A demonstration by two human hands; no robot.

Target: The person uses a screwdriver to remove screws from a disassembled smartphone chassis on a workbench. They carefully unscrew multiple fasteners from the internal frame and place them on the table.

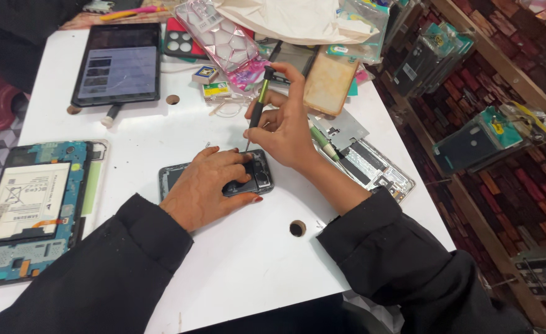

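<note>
Dark rectangular smartphone [257,179] with its back cover off lies flat near the middle of the white table [242,260], long side running left to right. Your left hand [208,185] lies palm down over its left and middle portion, fingers spread and pressing it to the surface; nothing is clenched in that hand. Your right hand [285,127] is closed around a slim black screwdriver with a yellow-green band [259,102], held nearly upright, its fine metal tip touching the far right corner of the phone.

Left of the phone, at the table edge, lies an opened blue-framed tablet with a large white battery exposed [28,213]. Far left lies a black tablet with a lit screen [118,62]. At the far edge you have a clear plastic phone case with a faceted pattern [220,34], a tan phone case [329,80] and a cream cloth bag [291,18]. Right of your right hand lies a bare silver metal phone frame [375,167], shiny and scuffed.

The table surface is smooth white laminate with several round holes, one [297,228] near your right sleeve. Right of the table, packaged phone cases [477,139] hang against a red brick-pattern wall [533,179].
</note>
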